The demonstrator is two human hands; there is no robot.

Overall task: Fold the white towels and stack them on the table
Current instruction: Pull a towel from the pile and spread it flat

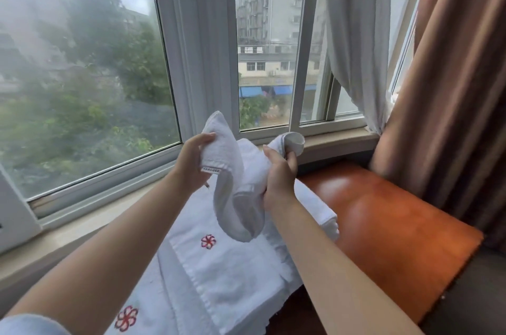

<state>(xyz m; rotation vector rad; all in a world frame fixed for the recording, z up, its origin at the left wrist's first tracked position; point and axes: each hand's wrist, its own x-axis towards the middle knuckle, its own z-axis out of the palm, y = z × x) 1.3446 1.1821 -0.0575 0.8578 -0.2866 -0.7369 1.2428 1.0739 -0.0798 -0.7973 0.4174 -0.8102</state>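
Towel (235, 184) gripped by left hand (191, 162) and right hand (279, 178) fingers (above embroidered towels (219, 274)), table (388, 225) alongside.

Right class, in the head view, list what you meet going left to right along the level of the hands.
Left hand → small white towel held between both hands → right hand → wooden table → brown curtain.

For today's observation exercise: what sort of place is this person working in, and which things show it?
Probably a hotel room by an upper-floor window: matching white towels, a polished wooden table and heavy brown curtains.
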